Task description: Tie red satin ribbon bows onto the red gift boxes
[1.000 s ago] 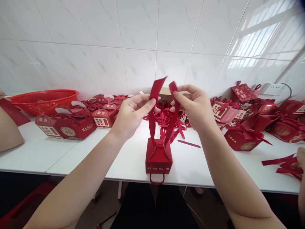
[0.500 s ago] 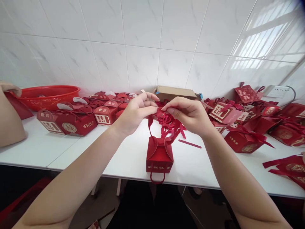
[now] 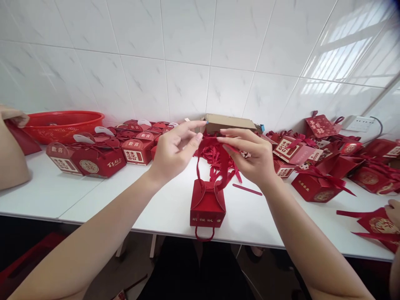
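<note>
A small red gift box [image 3: 208, 204] with gold characters stands upright in front of me near the table's edge, a cord handle [image 3: 204, 239] hanging at its front. A red ribbon [image 3: 224, 166] rises from its folded top. My right hand [image 3: 251, 154] pinches the ribbon above the box. My left hand [image 3: 178, 148] is just left of the ribbon, thumb and forefinger apart, with nothing visible between them. Behind the box lies a heap of loose red ribbons [image 3: 212, 156]. A flat dark-red strip [image 3: 247, 189] rests to the right.
Several red boxes [image 3: 101, 160] stand at left before a red plastic basket [image 3: 62, 125]. More boxes [image 3: 317, 185] are piled at right. A cardboard box [image 3: 231, 121] and a power strip [image 3: 361, 123] sit by the tiled wall. Other people's hands [image 3: 393, 211] show at both sides.
My left thumb and fingers have come away from the ribbon and spread. The right hand keeps the ribbon, its fingers straighter. A person's hand at far right shows more, on a red box.
</note>
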`<state>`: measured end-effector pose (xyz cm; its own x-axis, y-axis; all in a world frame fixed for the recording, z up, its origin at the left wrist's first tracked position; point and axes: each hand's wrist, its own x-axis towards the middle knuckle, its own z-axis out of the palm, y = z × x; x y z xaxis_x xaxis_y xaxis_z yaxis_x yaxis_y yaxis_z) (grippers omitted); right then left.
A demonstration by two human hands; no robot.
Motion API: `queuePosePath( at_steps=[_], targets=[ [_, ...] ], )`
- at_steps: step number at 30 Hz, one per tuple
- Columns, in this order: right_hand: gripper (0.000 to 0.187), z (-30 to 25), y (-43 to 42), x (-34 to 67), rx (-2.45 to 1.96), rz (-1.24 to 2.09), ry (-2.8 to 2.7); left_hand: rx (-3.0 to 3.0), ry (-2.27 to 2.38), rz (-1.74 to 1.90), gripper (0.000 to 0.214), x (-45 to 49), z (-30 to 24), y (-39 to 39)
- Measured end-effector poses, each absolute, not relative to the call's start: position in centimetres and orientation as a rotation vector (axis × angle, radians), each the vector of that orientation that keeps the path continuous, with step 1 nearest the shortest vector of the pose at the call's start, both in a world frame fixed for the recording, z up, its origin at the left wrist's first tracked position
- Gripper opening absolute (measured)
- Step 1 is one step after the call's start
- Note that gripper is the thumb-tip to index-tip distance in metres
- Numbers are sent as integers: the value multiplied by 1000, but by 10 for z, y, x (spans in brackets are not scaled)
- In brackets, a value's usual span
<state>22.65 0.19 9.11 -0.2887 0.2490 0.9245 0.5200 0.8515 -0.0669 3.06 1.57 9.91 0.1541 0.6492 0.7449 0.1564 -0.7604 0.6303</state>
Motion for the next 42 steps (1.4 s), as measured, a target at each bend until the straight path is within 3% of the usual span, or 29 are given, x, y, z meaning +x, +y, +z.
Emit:
queuePosePath(
  at_steps=[3,5,10,13,18,22,27,34,38,42],
  targets=[
    [17,76,-12,238,-750,-389,-1641,2378,1016,1913,10,14,91,15],
    [11,58,-24,258,-915,-456,-1595,2417,1217,1873,3,-8,82,15],
    [12,-8,-54,323,-1469,-423,-1574,2359,1779,1119,8,-80,36,10],
    [15,-35,-62,338,-1650,-218,-1511,2261,1709,714,4,-99,3,9],
    [31,-25,-51,306,-1479,-142,-1550,2153,1608,923,15,-64,-11,5],
    [23,-3,-43,263,-1204,270,-1836,1923,1264,987,19,-13,0,-7],
    [56,6,-30,228,-1117,434,-2159,1926,1154,984,16,20,-2,-12],
    [54,0,-20,218,-1118,376,-2107,1866,1156,1005,21,22,-13,-6],
    [44,-14,-25,224,-1082,422,-1979,1629,1143,990,34,23,-15,-6],
    [51,-28,-27,234,-1217,711,-1699,1488,1148,860,38,23,-14,-4]
  ],
)
